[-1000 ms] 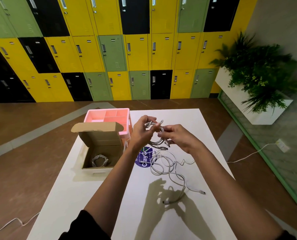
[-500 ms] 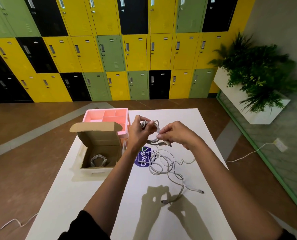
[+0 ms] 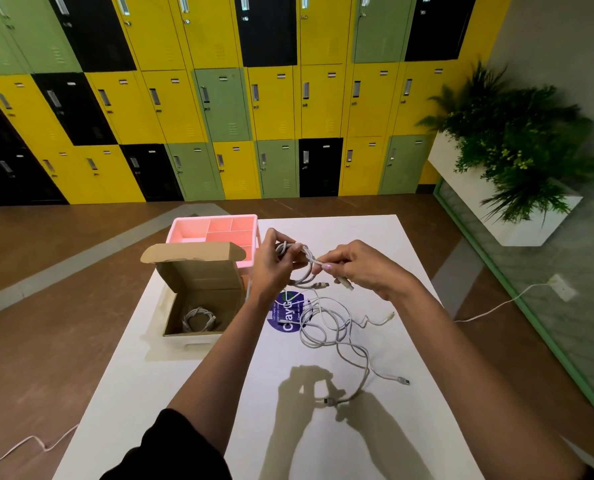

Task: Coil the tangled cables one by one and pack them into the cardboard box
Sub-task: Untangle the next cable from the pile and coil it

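My left hand (image 3: 274, 263) grips a small coil of white cable (image 3: 302, 268) held above the table. My right hand (image 3: 361, 268) pinches a strand of that same cable near its plug end, just right of the coil. Below the hands a tangle of white cables (image 3: 333, 332) lies loose on the white table (image 3: 375, 427), with plugs trailing toward me and to the right. The open cardboard box (image 3: 202, 289) stands left of my hands, its lid tilted up, and one coiled white cable (image 3: 198, 318) lies inside.
A pink divided tray (image 3: 215, 230) sits behind the box at the table's far edge. A round purple sticker (image 3: 286, 315) lies under the tangle. Coloured lockers fill the back wall, and a white planter (image 3: 503, 188) stands at the right. A white cord runs along the floor.
My right hand has slid a little to the right along the cable, drawing the strand out from the coil. The left hand keeps hold of the coil in about the same place.
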A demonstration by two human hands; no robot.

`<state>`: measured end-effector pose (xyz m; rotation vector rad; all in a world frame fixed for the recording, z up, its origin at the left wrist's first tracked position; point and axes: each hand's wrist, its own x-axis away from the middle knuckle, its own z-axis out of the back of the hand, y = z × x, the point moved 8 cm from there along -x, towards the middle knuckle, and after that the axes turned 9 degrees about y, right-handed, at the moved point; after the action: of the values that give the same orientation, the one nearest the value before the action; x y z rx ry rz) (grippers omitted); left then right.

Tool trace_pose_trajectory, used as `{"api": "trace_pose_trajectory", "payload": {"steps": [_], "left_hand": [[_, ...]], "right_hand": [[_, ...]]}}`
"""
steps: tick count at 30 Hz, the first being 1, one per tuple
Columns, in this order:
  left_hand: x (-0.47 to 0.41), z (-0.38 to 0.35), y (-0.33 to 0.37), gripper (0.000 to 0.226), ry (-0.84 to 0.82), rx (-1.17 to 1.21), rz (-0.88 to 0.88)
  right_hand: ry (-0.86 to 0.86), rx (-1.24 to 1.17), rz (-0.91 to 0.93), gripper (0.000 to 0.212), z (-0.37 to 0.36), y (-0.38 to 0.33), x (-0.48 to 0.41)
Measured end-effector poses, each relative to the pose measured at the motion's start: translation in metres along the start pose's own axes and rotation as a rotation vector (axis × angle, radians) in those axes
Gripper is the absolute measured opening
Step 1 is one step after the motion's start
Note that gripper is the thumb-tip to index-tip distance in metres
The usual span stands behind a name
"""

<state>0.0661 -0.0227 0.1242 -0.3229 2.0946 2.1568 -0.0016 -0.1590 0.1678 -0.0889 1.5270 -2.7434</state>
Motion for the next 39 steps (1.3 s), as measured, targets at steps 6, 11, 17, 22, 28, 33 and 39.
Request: {"api": "trace_pose_trajectory", "payload": {"steps": [6,11,17,22,28,33,39], "left_hand": [[0.000,-0.003,-0.005,0.008,-0.003,-0.042,0.024],[0.003,-0.006,-0.002,0.013,-0.082,-0.250,-0.093],[0.007,-0.006,-0.021,0.037,-0.157,-0.314,0.193],[0.007,-0.004,-0.026,0.034,-0.110,-0.192,0.260],[0.005,-0.003,-0.021,0.029,0.023,-0.136,0.216],[0.005,-0.003,-0.022,0.031,0.038,-0.187,0.198],[0.006,-0.005,-0.016,0.034,0.087,-0.159,0.191]], "right_hand": [[0.008,-0.010,-0.002,0.020,0.006,0.001,0.003],[0.003,-0.054,-0.076,0.019,0.005,0.010,0.002],[0.022,-0.040,-0.107,0.018,0.007,0.018,-0.002],[-0.019,-0.058,-0.166,0.016,-0.001,0.030,0.000],[0.039,-0.048,-0.195,0.018,-0.009,0.036,-0.002],[0.122,0.007,-0.191,0.016,-0.001,0.039,-0.005],[0.209,-0.026,-0.209,0.018,0.006,0.043,-0.003]]}}
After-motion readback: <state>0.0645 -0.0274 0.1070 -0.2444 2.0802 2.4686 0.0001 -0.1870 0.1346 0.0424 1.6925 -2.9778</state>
